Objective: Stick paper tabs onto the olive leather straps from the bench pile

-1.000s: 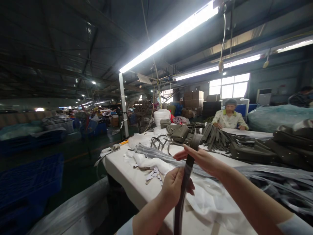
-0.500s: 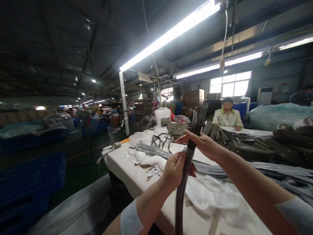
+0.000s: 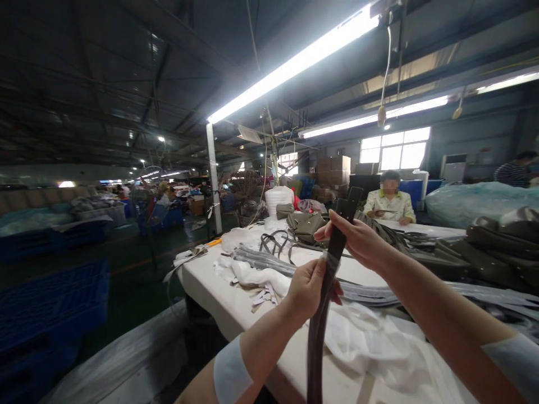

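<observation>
A long dark strap, with clear film around its lower part, hangs upright in front of me over the table edge. My left hand is closed around it at mid-height, thumb on the near face. Higher up, my right hand pinches the strap between thumb and fingers, just below its top end. Small dots, perhaps holes, mark that end, where two strap ends show side by side. Behind my hands, a bundle of grey film-wrapped straps lies across the table, and crumpled white wrapping rests nearer to me.
The pale table also bears olive bags, a dark looped strap and paper scraps. Dark olive goods are heaped at right. A co-worker sits across the table. Blue pallets stand on the floor at left.
My right hand has gone from lying against the strap with extended fingers to pinching it near the top. Both hands and the strap have shifted slightly right; its two ends are closer together.
</observation>
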